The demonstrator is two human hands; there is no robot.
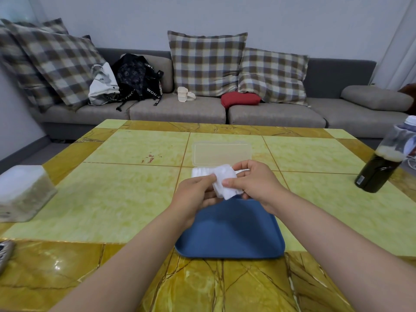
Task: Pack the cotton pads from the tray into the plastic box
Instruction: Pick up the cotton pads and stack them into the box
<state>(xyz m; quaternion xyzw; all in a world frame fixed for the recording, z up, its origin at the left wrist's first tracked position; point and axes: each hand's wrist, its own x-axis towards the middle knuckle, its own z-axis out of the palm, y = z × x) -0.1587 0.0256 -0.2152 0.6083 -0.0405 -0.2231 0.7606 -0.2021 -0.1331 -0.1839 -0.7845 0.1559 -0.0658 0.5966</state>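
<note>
Above the far edge of the tray point(229, 233), held in the air: one small stack of white cotton pads point(226, 181), slightly fanned. The left hand point(193, 194) is pinching the stack's left side between thumb and fingers. The right hand point(254, 183) is gripping its right side, thumb lying on top and fingers curling beneath. Both forearms are reaching in from the near edge.

The tray, blue with rounded corners, is lying flat on the table point(112, 199). Just beyond the hands the plastic box point(199, 172) is sitting with white showing inside its left end; the rest is hidden behind the hands. Its clear lid point(221, 154) is lying open on the far side.

Table: yellow-green and amber marbled tiles. At the right edge a dark bottle point(382, 163) is standing, well apart from the tray. At the left edge a frosted container point(22, 192) is sitting.

Beyond the table — a grey sofa point(180, 111) is carrying plaid cushions point(207, 61), a black backpack point(137, 77), a white bag point(103, 84) and a red cushion point(240, 99).
</note>
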